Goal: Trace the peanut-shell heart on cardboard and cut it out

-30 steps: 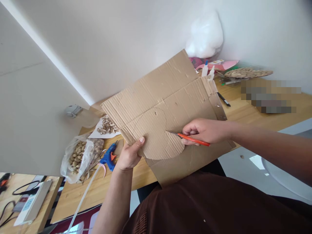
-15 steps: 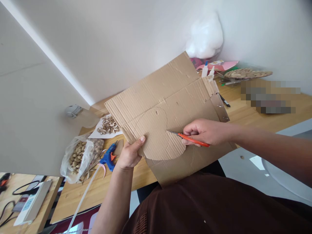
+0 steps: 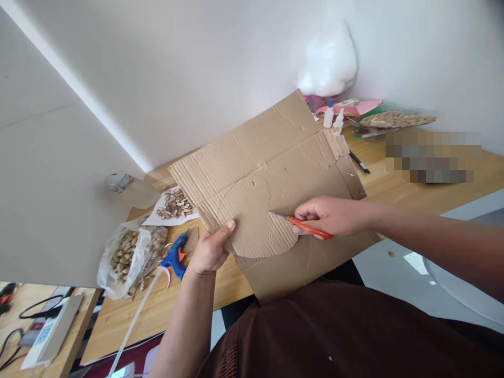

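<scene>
Gripping: right hand is closing round orange-handled scissors, blades biting into cardboard sheet w/ pencilled curve. Left hand is pinching sheet's lower-left edge, thumb on top, holding it tilted above table. Advice: short snips along the line, left hand feeding the sheet round, fingers off blade path. Nearby: blue glue gun, bag of shells.
</scene>
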Available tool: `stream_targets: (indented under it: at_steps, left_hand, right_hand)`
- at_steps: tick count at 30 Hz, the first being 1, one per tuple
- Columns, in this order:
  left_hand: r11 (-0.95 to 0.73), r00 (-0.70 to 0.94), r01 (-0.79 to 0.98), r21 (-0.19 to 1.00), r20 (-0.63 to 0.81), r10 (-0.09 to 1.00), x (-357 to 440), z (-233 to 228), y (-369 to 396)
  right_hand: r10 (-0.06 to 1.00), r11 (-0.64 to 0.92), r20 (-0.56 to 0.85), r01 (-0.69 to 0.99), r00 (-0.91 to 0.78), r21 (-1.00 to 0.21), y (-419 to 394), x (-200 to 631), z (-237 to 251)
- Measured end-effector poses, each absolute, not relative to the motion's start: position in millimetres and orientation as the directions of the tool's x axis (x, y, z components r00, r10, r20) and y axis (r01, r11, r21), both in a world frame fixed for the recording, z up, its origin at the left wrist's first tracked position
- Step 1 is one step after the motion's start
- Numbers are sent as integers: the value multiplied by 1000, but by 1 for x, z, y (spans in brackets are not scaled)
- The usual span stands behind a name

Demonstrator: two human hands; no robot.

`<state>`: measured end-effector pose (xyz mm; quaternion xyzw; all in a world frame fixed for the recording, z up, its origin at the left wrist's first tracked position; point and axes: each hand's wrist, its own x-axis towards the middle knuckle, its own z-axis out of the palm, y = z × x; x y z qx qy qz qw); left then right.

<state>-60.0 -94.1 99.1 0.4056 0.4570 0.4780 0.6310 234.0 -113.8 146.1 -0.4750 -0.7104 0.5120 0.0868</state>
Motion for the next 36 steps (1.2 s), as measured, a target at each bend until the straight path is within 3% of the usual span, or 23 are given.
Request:
stream_targets:
  at_steps: [8, 25, 31, 36]
  left_hand:
    - [203, 98, -247, 948, -184, 978, -63, 106, -96]
    - [105, 172, -201, 974, -70, 983, -60, 100, -105]
    - [61, 204, -157, 986, -28, 979, -62, 95, -105]
    - [110, 215, -175, 978, -71, 974, -62, 92, -106]
  right_hand:
    - [667, -125, -459, 519, -587, -846, -113, 249, 149]
    - [668, -334, -396, 222, -630, -916, -124, 232, 119]
    - [653, -338, -389, 210, -650, -917, -122, 233, 114]
    - [578, -271, -442, 350, -686, -897, -112, 240, 118]
